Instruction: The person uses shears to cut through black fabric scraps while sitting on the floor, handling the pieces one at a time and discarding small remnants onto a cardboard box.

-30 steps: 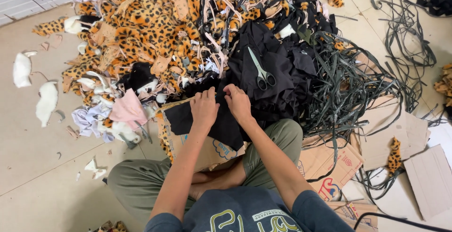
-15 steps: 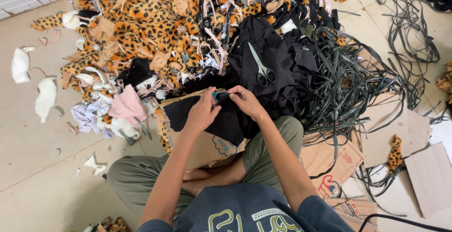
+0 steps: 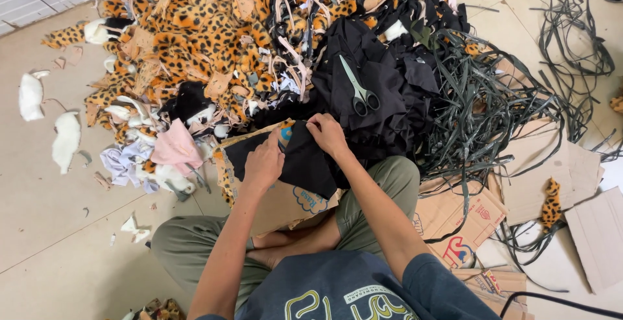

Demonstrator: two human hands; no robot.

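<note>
Mid-frame: left hand (image 3: 263, 164) & right hand (image 3: 328, 135) press black fabric (image 3: 305, 164) on cardboard piece (image 3: 285, 206). Scissors (image 3: 358, 89) just above, on black pile. Leopard scraps (image 3: 195, 41) upper left.
</note>
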